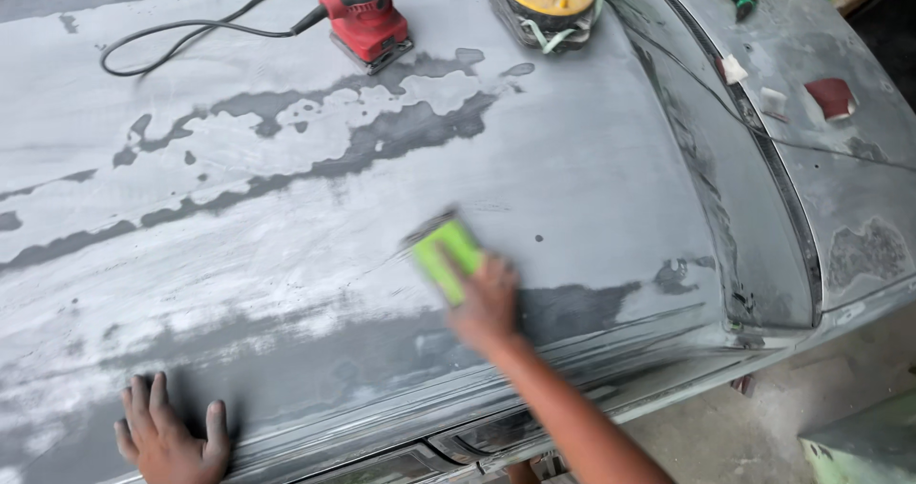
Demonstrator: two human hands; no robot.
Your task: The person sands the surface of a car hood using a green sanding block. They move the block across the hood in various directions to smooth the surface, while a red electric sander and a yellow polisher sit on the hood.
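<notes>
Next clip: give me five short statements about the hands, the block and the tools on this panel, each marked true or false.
1. The right hand presses a green sanding block on the panel. True.
2. The left hand holds the red sander. False: it lies flat on the panel's near edge, and the sander sits untouched at the far side.
3. The sander's black cord loops across the panel. True.
4. A yellow-topped tool sits right of the sander. True.
5. The panel is glossy and evenly painted. False: it is dull grey with pale sanded patches.
</notes>
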